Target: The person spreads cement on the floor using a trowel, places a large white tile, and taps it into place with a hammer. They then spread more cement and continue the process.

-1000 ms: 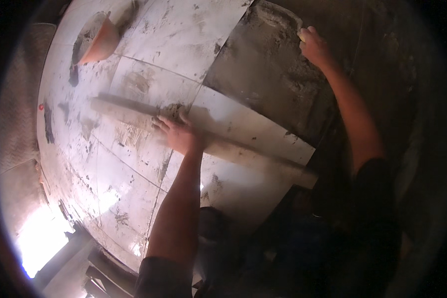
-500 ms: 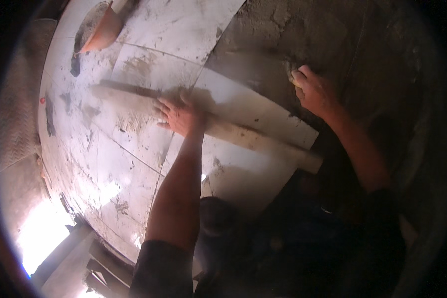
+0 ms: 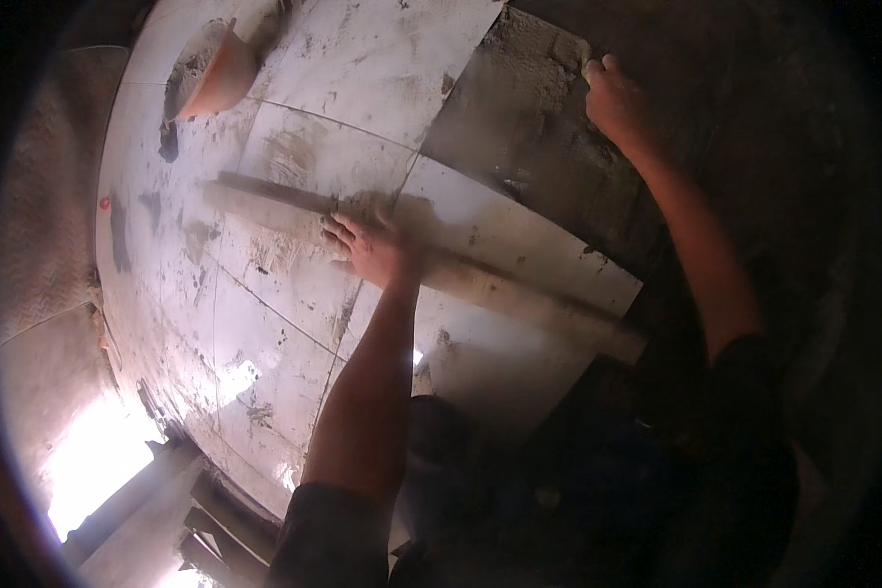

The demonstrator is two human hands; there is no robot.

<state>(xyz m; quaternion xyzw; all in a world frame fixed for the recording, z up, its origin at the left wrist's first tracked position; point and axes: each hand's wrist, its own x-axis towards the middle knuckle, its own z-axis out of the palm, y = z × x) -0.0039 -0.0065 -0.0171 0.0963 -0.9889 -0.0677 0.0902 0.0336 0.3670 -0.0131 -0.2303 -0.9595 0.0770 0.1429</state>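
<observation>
In the head view, an orange bowl with grey mortar inside tips over white tiles at half past ten. Near centre, the left hand lies spread on a long bar running from ten toward four o'clock; the right hand, toward one, is clenched, its contents too dim to tell.

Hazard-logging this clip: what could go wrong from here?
The left hand rests on the long board, which might slide on the dirt-specked tiles. The right hand is stretched far out by the grey mortar-like patch, so the person could overbalance.
</observation>
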